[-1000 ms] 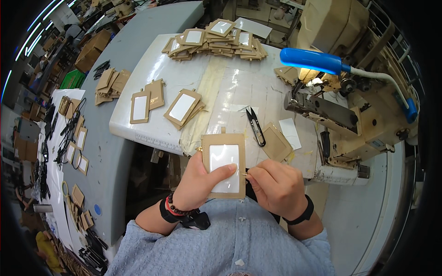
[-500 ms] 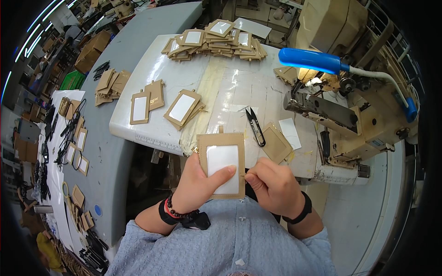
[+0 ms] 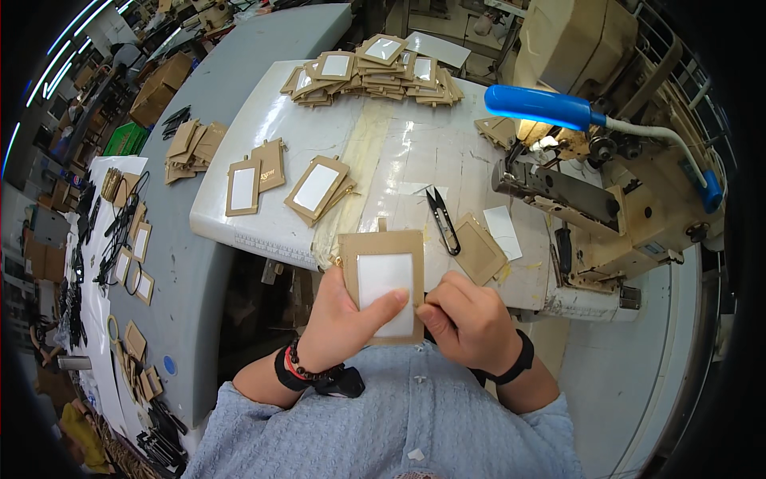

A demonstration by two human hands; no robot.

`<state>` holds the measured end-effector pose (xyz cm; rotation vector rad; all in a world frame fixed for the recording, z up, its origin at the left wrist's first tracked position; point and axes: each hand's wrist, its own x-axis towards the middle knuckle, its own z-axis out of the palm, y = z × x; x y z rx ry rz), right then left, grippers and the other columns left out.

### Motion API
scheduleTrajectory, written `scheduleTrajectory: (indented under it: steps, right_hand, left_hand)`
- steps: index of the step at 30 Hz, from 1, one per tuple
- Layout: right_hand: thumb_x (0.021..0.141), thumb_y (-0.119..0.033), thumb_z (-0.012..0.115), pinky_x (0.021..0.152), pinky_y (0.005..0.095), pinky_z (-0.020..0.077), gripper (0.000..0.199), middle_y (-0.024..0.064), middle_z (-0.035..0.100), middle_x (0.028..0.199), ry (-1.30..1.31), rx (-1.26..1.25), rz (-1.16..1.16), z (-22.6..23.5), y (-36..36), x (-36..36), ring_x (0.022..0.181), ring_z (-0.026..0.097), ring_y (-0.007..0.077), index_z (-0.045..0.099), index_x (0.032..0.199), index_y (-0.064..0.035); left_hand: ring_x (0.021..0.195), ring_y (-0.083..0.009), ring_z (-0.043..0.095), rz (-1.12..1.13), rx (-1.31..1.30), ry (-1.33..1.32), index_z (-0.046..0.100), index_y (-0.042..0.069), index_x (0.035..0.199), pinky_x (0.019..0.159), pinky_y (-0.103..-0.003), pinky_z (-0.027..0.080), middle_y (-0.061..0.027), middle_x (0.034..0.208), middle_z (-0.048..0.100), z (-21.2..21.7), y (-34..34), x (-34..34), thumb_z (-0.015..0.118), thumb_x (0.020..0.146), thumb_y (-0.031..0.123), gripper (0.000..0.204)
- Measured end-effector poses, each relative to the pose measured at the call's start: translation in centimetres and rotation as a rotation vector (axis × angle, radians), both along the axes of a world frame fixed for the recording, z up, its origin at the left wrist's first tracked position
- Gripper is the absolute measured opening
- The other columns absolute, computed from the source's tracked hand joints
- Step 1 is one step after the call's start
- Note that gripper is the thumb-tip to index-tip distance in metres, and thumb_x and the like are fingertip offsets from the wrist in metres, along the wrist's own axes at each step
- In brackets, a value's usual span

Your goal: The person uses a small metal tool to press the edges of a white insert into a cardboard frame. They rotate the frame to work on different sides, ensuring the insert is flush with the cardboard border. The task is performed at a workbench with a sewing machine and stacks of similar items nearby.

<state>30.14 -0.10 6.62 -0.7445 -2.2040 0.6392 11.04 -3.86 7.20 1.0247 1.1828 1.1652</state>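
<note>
Lower centre: card holder [image 3: 384, 281], long axis vertical, left hand [image 3: 341, 315] pinching it; right hand [image 3: 475, 326], fingertips together, contents indiscernible, at its right edge.

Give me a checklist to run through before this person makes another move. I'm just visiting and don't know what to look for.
1. Card holder held securely: ok, the left hand grips it, thumb over the clear window.
2. Right hand in position: ok, at the holder's right edge.
3. Right hand's fingers holding something: cannot tell, too small and partly hidden.
4. Holder's back in order: cannot tell, it faces away from the camera.
5. Black snips clear of the hands: ok, lying on the table beyond them.
6. A hand free for the snips: not ok, both are at the holder.
</note>
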Motion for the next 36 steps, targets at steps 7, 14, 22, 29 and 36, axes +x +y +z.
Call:
scheduleTrajectory:
  steps: [7, 14, 22, 29, 36]
  right_hand:
    - [0.084, -0.02, 0.072, 0.044, 0.0333, 0.0427, 0.022, 0.0056, 0.051, 0.068, -0.02, 0.045, 0.059, 0.4, 0.4, 0.2, 0.051, 0.055, 0.0215, 0.059, 0.076, -0.0054]
    - [0.082, -0.02, 0.075, 0.042, 0.0322, 0.0413, 0.021, 0.0031, 0.05, 0.062, 0.033, 0.124, 0.07, 0.3, 0.6, 0.4, 0.048, 0.053, 0.0192, 0.061, 0.072, -0.0077]
    - [0.078, -0.021, 0.077, 0.041, 0.0307, 0.0406, 0.021, 0.0004, 0.05, 0.06, 0.028, 0.239, 0.063, -0.1, 0.8, 0.6, 0.048, 0.054, 0.0172, 0.061, 0.07, -0.0104]
    - [0.076, -0.019, 0.077, 0.041, 0.0305, 0.0403, 0.019, 0.0002, 0.05, 0.061, 0.0, 0.283, 0.07, -0.1, 0.7, 0.7, 0.048, 0.053, 0.0168, 0.061, 0.071, -0.0108]
    - [0.087, -0.018, 0.069, 0.05, 0.0347, 0.0445, 0.015, 0.0079, 0.054, 0.072, -0.033, 0.0, -0.076, -1.0, 0.0, 0.5, 0.056, 0.057, 0.0244, 0.061, 0.082, -0.0055]
  left_hand:
    - [0.088, -0.0118, 0.063, 0.01, 0.018, -0.015, 0.058, -0.004, 0.115, 0.076, -0.028, 0.053, -0.0081, 0.1, 0.067, -0.1, -0.2, 0.1, 0.069, 0.084, 0.009, 0.036]
    - [0.088, -0.0122, 0.063, -0.008, -0.035, -0.06, 0.057, -0.003, 0.115, 0.076, -0.028, 0.053, -0.0086, 0.1, 0.067, -0.1, -0.3, 0.0, 0.071, 0.083, 0.009, 0.037]
    - [0.089, -0.0126, 0.063, -0.008, -0.106, -0.157, 0.056, -0.004, 0.115, 0.077, -0.028, 0.053, -0.0097, 0.103, 0.066, -0.8, -0.4, 0.2, 0.071, 0.082, 0.009, 0.039]
    - [0.096, -0.0149, 0.063, -0.053, -0.187, -0.207, 0.052, -0.003, 0.121, 0.082, -0.03, 0.053, -0.0105, 0.108, 0.064, -0.9, -0.5, 0.3, 0.069, 0.082, 0.008, 0.044]
    - [0.099, -0.0165, 0.063, -0.099, -0.256, -0.382, 0.045, -0.002, 0.129, 0.084, -0.031, 0.053, -0.01, 0.113, 0.061, -1.4, 1.4, 0.2, 0.065, 0.085, 0.006, 0.049]
